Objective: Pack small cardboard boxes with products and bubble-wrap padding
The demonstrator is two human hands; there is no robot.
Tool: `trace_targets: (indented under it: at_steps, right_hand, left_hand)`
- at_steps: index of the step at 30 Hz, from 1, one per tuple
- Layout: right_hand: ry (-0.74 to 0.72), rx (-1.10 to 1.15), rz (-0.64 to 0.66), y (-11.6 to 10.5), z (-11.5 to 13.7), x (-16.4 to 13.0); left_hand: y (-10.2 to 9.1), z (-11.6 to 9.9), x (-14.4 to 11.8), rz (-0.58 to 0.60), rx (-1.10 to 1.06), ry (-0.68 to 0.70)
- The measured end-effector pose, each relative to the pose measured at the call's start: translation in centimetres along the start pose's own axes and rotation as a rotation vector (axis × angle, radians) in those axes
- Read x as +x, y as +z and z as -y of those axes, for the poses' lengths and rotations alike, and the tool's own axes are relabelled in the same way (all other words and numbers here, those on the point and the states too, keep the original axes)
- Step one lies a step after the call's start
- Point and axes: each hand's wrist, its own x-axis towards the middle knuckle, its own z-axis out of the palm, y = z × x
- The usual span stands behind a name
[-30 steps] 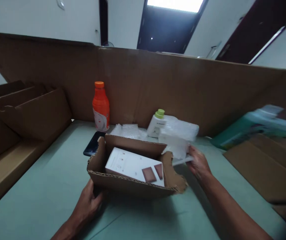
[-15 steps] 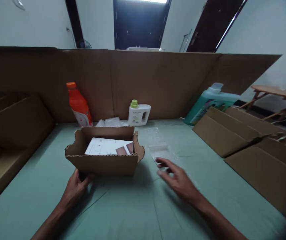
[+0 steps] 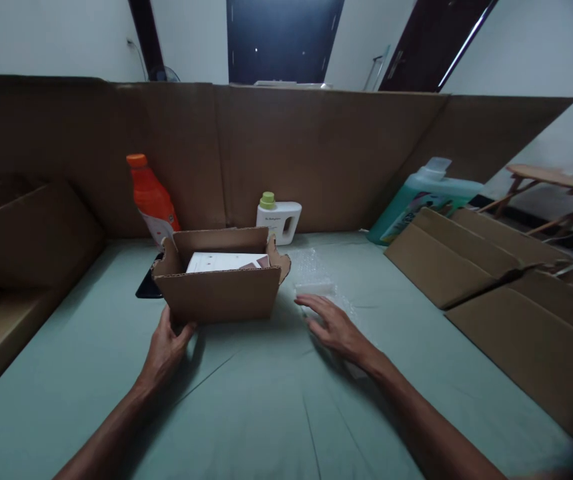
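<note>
An open-topped brown cardboard box stands in the middle of the green-covered surface. Inside it lies a white box with brownish patches at its right end. My left hand grips the cardboard box at its lower left front corner, thumb on the front and fingers partly hidden. To the right of the box, my right hand is open and holds nothing, its fingers spread over clear bubble wrap. A dark flat object like a phone lies left of the cardboard box, partly covered by it.
At the back are an orange-red bottle, a white jug with a green cap and a teal jug. A cardboard wall closes off the far side. Cardboard boxes stand on the left and right.
The cardboard box has moved away from me and slightly right, my left hand moving with it. The dark flat object has come into view. My right hand has shifted left and farther away.
</note>
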Motion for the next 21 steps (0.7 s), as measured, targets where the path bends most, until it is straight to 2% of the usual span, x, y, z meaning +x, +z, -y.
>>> trace_targets:
  at_steps: [3,6,9,12,14,16,18,21]
  right_hand:
    - [0.058,-0.233,-0.047,-1.4,-3.2,-2.5]
    - [0.118,-0.207,-0.176,-1.9,-4.6,-2.5]
    - [0.123,-0.138,-0.295,-3.1,-3.8,-1.5]
    - [0.152,-0.002,-0.444,-5.2,-1.6,-1.8]
    - [0.182,0.204,-0.526,-6.6,0.3,-3.0]
    - [0.200,0.450,-0.539,-7.4,2.2,-4.7]
    - [0.211,0.645,-0.473,-7.8,4.1,-6.7]
    - [0.256,0.859,-0.306,-7.8,6.8,-9.7]
  left_hand:
    - [-0.6,0.8,-2.1,-0.023,-0.173,-0.106]
    - [-1.1,1.5,-4.5,-0.066,-0.170,-0.154]
    - [-1.2,1.3,-6.8,-0.089,-0.020,-0.096]
    - [-0.5,0.2,-9.2,-0.062,0.117,0.066]
    - [0.7,-0.9,-10.6,0.032,0.129,0.156]
    - [2.5,-2.2,-11.5,0.170,0.084,0.127]
    - [4.8,-3.4,-11.9,0.316,0.004,0.009]
    - [8.0,-4.7,-11.8,0.468,-0.206,-0.118]
